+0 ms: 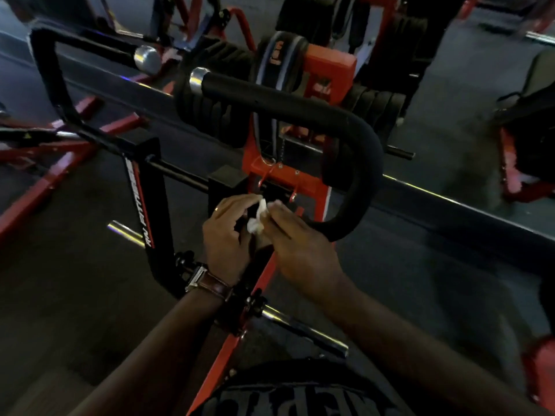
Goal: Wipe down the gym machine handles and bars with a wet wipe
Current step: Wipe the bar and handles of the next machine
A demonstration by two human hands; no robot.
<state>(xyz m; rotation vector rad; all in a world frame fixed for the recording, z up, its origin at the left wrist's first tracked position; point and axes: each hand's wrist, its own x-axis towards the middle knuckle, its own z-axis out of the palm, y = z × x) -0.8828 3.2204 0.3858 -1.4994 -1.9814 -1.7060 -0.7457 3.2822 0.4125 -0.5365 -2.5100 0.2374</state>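
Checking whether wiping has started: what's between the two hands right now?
In the head view, a crumpled white wet wipe sits between the left hand and right hand, pinched by both, just short of the curved black padded handle.

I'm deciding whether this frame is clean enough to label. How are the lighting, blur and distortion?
Head view: dim overall, with glare spots on the chrome bar ends; the wide lens bows the straight floor rail; the background machines smear with motion blur; the white wipe, pinched between the left hand and right hand, is overexposed and lacks texture; the padded handle reads fairly sharp.
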